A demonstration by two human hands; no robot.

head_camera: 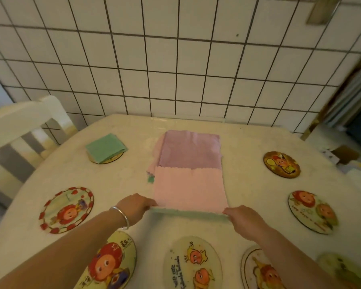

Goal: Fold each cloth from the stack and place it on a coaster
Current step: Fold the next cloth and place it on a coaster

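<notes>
Pink cloth (189, 189) lies lengthwise away from the person, near corners pinched by left hand (134, 206) and right hand (243, 221) fingers.

A pink cloth (189, 187) is being seen over a lilac cloth (190, 150), and a pale green edge (188, 212) is being shown beneath it. A folded green cloth (105, 147) is being displayed on a dark-rimmed coaster (104, 159). The cream, faintly speckled surface (248, 147) is being dotted with round coasters printed with red-orange cartoon faces; 1 coaster (67, 209) is being ringed in red shapes, and 1 brown coaster (281, 164) is being shown with yellow details. The white wall tiles (175, 59) are being crossed by dark grout lines. A silver bangle (121, 216) is being worn.
</notes>
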